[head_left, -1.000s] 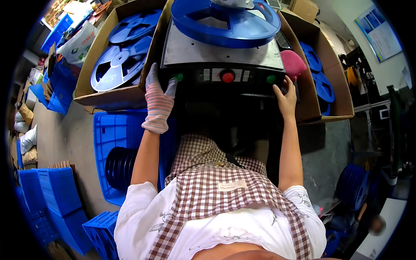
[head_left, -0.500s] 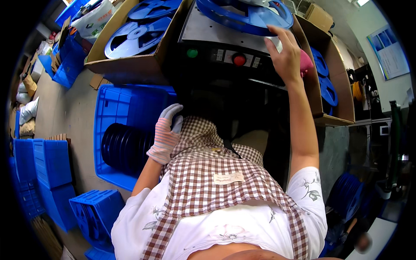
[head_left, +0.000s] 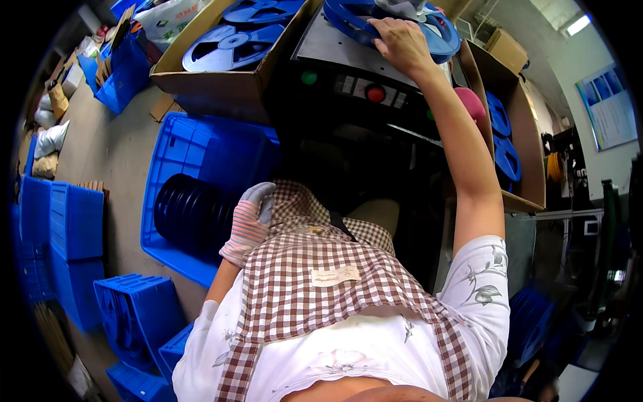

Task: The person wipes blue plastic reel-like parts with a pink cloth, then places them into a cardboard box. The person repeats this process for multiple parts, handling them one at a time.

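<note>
A blue plastic reel [head_left: 439,43] lies flat on the grey top of a black machine, with whitish wrapping at its middle. My bare right hand [head_left: 404,47] reaches over its near rim, fingers and thumb closed on the reel's edge; the fingertips are partly hidden. My left hand [head_left: 249,224], in a striped pink and grey glove, rests against the checked apron [head_left: 295,268] at my lap. Its fingers are drawn together, and nothing shows in them. Left of that hand, dark reels [head_left: 184,211] stand in a row inside a blue crate [head_left: 155,181].
The machine front carries a red button [head_left: 375,94] and a green button [head_left: 309,78]. Cardboard boxes with blue reels stand at its left [head_left: 201,87] and right [head_left: 529,134]. A pink rounded thing [head_left: 470,102] sits beside my right forearm. Blue crates [head_left: 77,218] are stacked at far left.
My right hand has moved left along the reel, from its right edge to its near rim. The left hand has dropped slightly, and its fingers have come together. The whole view has shifted slightly.
</note>
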Demonstrator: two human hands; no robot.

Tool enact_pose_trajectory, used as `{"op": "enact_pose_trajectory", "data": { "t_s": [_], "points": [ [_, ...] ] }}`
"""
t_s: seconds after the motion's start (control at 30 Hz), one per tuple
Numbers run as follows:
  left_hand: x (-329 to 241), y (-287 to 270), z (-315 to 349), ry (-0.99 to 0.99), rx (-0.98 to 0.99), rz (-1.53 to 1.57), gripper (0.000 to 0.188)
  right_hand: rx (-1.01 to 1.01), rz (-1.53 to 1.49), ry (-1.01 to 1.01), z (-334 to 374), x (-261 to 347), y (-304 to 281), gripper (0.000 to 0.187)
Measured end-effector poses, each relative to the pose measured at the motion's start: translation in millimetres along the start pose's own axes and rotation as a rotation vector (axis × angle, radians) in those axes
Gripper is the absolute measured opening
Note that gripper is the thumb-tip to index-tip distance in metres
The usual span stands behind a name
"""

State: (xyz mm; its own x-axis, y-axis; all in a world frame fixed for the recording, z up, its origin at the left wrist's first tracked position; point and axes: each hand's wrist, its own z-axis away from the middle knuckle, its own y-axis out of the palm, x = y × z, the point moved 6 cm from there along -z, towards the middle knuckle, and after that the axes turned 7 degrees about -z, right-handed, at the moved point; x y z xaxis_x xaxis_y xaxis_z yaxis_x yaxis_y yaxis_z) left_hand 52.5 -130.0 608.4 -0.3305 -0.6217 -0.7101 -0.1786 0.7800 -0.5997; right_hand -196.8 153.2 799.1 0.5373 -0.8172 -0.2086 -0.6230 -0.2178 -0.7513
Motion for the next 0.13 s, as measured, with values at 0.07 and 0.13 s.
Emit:
{"op": "enact_pose_trajectory", "data": {
  "t_s": [0.07,0.13],
  "points": [
    [1.8,1.9,1.5,-0.009,-0.020,0.002,0.026,0.082,0.007,0.024,-8.8,-3.0,9.9,0.041],
    [0.7,4.6,8.0,-0.026,-0.037,0.009,0.026,0.175,-0.011,0.060,-10.6,-4.9,16.1,0.045]
  ]
}}
